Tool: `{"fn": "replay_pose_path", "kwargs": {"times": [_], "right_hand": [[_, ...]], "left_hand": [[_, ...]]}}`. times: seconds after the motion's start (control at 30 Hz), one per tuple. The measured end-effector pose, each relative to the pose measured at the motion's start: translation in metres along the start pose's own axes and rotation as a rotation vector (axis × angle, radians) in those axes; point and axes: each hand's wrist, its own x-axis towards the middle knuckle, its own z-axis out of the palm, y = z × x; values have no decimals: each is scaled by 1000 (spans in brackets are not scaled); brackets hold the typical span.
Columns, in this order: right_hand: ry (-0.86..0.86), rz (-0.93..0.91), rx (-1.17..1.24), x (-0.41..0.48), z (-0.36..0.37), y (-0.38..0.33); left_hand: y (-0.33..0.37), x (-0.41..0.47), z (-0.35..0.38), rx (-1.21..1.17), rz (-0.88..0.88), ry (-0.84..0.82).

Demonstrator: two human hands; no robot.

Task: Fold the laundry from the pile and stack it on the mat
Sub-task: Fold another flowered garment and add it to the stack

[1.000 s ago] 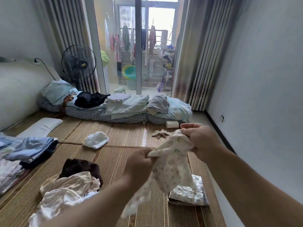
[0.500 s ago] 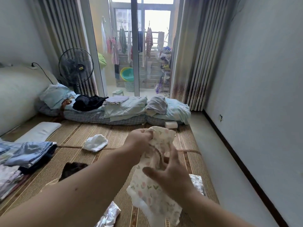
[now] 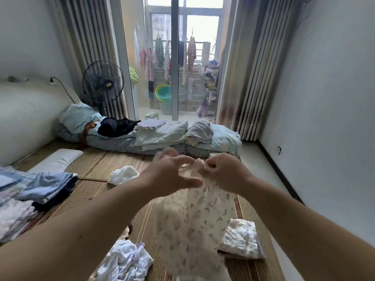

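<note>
I hold a cream garment with a small leaf print (image 3: 190, 226) up in front of me, hanging down over the woven mat (image 3: 85, 195). My right hand (image 3: 221, 175) pinches its top edge. My left hand (image 3: 170, 177) is at the same top edge with fingers spread, touching the cloth. Below, at the bottom of the view, lies the unfolded pile (image 3: 123, 262) of white and pale clothes. A folded printed piece (image 3: 241, 242) rests on the mat to the right.
Folded stacks (image 3: 30, 191) sit at the left. A crumpled white cloth (image 3: 123, 174) lies mid-mat. A floor mattress with bedding (image 3: 162, 136) runs across the back, a standing fan (image 3: 102, 84) and glass door behind it. A white pillow (image 3: 56, 160) is at the left, and a wall closes the right side.
The garment was shaken out and now hangs longer. My right hand moved up from the cloth's lower part to its top edge, beside my left hand.
</note>
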Motion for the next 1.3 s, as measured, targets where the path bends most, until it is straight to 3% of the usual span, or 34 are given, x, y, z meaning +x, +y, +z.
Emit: {"fn": "replay_pose_path", "kwargs": {"times": [0.1, 0.33, 0.53, 0.8, 0.93, 1.13, 1.3], "right_hand": [[-65, -125, -241, 9, -16, -17], [-81, -228, -467, 24, -61, -8], [64, -127, -366, 42, -68, 2], [219, -65, -205, 57, -60, -3], [330, 108, 2, 56, -41, -12], [306, 241, 456, 59, -7, -27], [223, 166, 378, 55, -16, -33]], "left_hand": [[0, 9, -8, 81, 136, 121], [-18, 25, -52, 89, 145, 24], [-18, 46, -70, 60, 129, -38], [-18, 62, -76, 13, 1, 89], [-8, 62, -73, -127, -146, 181], [9, 57, -57, -428, -297, 113], [-5, 56, -62, -251, -215, 119]]}}
